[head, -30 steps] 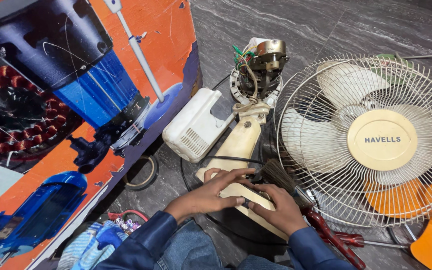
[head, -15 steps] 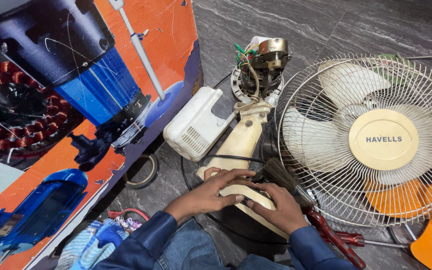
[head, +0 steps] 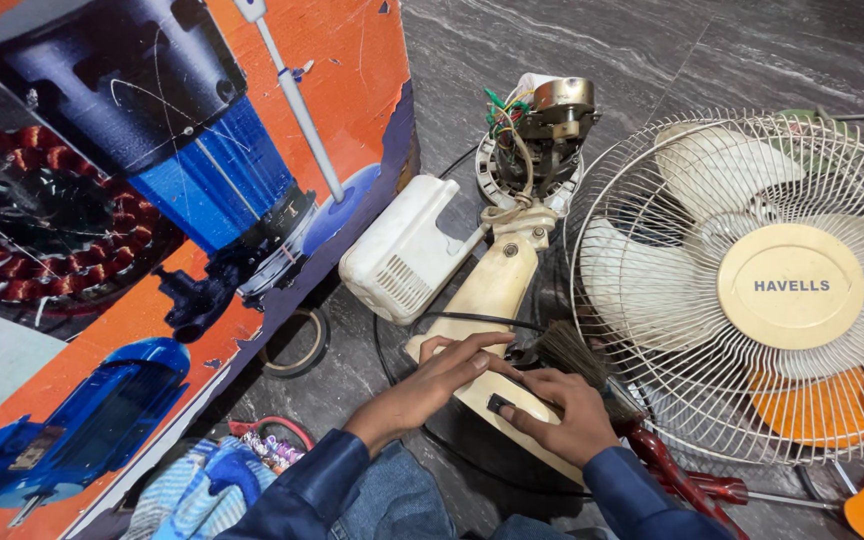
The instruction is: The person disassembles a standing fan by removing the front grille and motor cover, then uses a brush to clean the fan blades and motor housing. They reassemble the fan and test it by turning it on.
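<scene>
Left hand [head: 442, 375]: flat on the cream fan base [head: 497, 395], fingers spread and pressing down; it grips nothing.
Right hand [head: 562, 410]: on the same base at 3 o'clock of the left, fingers curled narrow around the brush [head: 577, 355]; its bristles fan out toward 12 o'clock.
Fan base: lies on the grey floor [head: 552, 50], its neck running toward 12 o'clock to the bare motor [head: 542, 125].
Motor cover [head: 402, 255]: white, off, at 10 o'clock of the hands.
Cage [head: 752, 290]: with blades, at 2 o'clock, just beside the brush.
Cable [head: 467, 318]: black, crossing the neck by the left fingertips.
Screwdriver [head: 672, 475]: red, at 5 o'clock.
Risk: bristles could snag the cable or the motor's loose wires; I judge the base may slide if the left hand lifts.
</scene>
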Tool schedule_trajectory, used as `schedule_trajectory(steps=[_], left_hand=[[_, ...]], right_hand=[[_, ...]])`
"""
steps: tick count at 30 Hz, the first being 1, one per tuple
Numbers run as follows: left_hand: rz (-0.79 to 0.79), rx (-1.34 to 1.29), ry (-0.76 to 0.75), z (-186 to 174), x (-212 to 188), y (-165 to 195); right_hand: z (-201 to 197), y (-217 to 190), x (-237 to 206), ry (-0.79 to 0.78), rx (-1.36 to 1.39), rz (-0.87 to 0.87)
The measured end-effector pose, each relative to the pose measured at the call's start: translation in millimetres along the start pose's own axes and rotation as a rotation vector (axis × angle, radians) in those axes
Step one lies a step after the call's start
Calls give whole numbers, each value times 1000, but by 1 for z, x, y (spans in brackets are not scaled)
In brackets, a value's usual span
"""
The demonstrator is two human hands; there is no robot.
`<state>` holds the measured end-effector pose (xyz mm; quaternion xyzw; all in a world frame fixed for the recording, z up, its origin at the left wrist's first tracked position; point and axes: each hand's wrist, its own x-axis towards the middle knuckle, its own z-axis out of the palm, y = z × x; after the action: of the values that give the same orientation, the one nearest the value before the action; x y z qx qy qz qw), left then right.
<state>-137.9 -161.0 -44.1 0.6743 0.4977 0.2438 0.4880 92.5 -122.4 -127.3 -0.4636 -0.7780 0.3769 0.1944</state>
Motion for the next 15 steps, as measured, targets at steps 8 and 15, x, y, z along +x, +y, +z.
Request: schedule_trajectory(steps=[8, 15], left_hand=[[-114, -177, -13, 4, 3, -3], [53, 33, 16, 4, -1, -7]], right_hand=[[0, 10, 2, -66, 18, 94], [6, 21, 1, -53, -28, 50]])
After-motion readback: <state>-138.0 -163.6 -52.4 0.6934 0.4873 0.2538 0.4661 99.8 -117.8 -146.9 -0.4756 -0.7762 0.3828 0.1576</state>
